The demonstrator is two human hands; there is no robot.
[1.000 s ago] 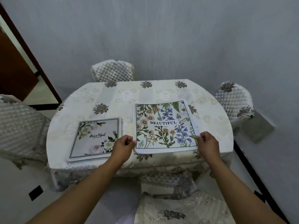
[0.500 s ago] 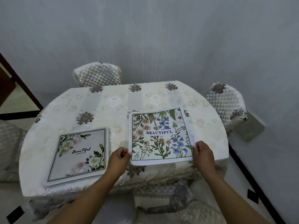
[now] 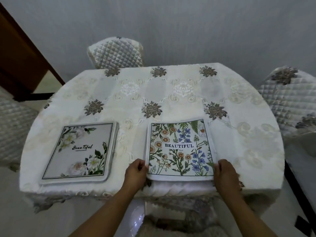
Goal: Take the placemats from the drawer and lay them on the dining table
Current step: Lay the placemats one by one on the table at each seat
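The left hand (image 3: pixel 136 173) pinches the near left corner of the wildflower placemat (image 3: pixel 179 149), its fingers curled over the white border. The right hand (image 3: pixel 225 175) grasps the near right corner the same way. The mat lies flat on the dining table (image 3: pixel 171 93), right of centre, with its near border at the table's near edge.

Both hands hold the same corners as half a second ago and the mat has hardly shifted. The view has drawn closer, and the brown door frame (image 3: pixel 25 53) is back at far left.

The mat is square with rounded corners and printed BEAUTIFUL among daisies and blue flowers. To its left, well apart, is a stack of placemats (image 3: pixel 80 149) with a white-blossom print on top. The cream tablecloth (image 3: pixel 248 142) is embroidered with grey flowers. Quilted chair covers stand at the far side (image 3: pixel 116 52) and right (image 3: pixel 290 96).
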